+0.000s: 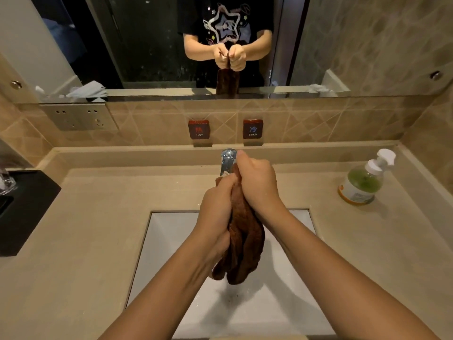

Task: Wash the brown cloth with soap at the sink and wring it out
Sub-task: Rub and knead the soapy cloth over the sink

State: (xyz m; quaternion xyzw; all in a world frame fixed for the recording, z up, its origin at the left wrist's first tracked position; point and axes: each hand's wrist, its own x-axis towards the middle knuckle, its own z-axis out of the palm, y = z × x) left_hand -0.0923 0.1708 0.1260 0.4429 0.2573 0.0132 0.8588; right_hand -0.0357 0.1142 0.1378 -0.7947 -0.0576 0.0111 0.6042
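Observation:
The brown cloth [245,244] hangs bunched and wet over the white sink [169,244], its lower end dangling free above the basin. My left hand [217,212] grips its upper part from the left. My right hand [257,185] is closed around the top of the cloth, just in front of the chrome tap [227,161]. Both fists press together around the fabric. A pump bottle of green soap [362,182] stands on the counter at the right.
Beige counter [98,229] surrounds the sink. A black tray [22,209] sits at the left edge. Hot [199,130] and cold [252,129] signs are on the tiled backsplash, with a wall socket [78,117] to the left. A mirror [152,45] above reflects my hands.

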